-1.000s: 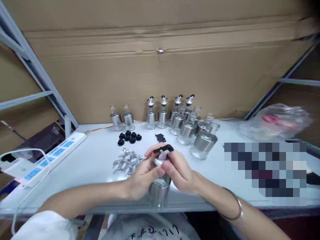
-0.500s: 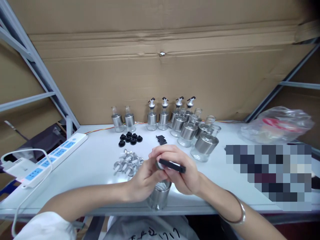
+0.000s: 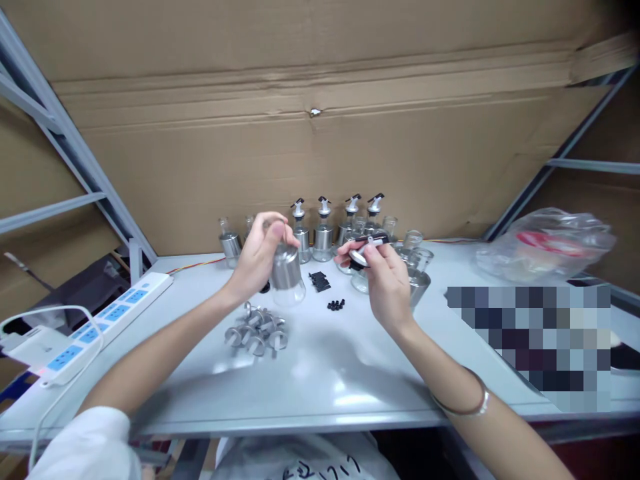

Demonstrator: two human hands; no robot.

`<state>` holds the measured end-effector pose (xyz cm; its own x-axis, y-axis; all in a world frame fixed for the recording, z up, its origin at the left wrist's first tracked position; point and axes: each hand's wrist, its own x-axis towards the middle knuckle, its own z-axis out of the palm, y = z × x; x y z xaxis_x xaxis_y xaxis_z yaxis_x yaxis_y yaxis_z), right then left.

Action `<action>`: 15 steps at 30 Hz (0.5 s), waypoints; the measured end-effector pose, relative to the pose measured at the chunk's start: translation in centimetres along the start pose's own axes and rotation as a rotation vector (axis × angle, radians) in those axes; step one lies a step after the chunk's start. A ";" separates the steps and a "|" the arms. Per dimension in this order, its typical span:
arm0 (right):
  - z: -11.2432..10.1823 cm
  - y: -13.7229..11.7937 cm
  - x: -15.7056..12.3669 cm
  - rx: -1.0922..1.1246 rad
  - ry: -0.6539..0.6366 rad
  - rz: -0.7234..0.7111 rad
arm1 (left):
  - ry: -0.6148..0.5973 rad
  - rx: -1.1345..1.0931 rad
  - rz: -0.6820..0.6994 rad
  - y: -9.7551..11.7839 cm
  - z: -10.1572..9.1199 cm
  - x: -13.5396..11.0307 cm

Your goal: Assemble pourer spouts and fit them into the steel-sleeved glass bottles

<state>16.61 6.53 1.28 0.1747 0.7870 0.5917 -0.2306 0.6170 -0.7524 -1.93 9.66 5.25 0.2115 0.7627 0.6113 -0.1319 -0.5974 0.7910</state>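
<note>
My left hand (image 3: pixel 263 257) is wrapped round the neck of a glass bottle (image 3: pixel 287 273) with a steel sleeve, lifted above the table. In my right hand (image 3: pixel 387 277) is a silver pourer top (image 3: pixel 367 250) with a black lever and black stopper, apart from the bottle. Silver disc-shaped pourer parts (image 3: pixel 256 330) lie in a heap below my left hand. Small black caps (image 3: pixel 336 305) and flat black levers (image 3: pixel 320 281) lie between the hands. Most of the round black stoppers are hidden behind the left hand.
Several bottles with pourers (image 3: pixel 323 237) stand along the cardboard back wall. Bottles without tops (image 3: pixel 420 277) stand behind my right hand, another (image 3: pixel 230 243) at the back left. A power strip (image 3: pixel 107 327) lies left, a plastic bag (image 3: pixel 547 247) right.
My hands were together at the table's front over a bottle. They have parted and moved forward, the left carrying the bottle, the right holding the pourer top.
</note>
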 end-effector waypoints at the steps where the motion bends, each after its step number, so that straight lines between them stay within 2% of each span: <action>1: 0.1 0.0 -0.2 -0.028 -0.020 0.000 | 0.040 0.061 0.004 -1.1 -0.6 1.5; 4: 0.1 0.3 -0.6 -0.180 -0.103 -0.011 | 0.100 0.236 -0.040 -4.9 -1.9 5.0; 8: -0.1 0.7 -0.5 -0.360 -0.169 -0.087 | 0.101 0.453 -0.140 -9.0 -2.9 7.0; 15: -0.1 0.9 -0.4 -0.395 -0.206 -0.095 | 0.170 0.560 -0.225 -12.2 -3.8 8.3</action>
<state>16.43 6.74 0.37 -0.0254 0.7340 0.6787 0.1671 0.6725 -0.7210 -2.28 24.22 0.73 0.0123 0.8861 0.4633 0.4350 -0.4220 0.7954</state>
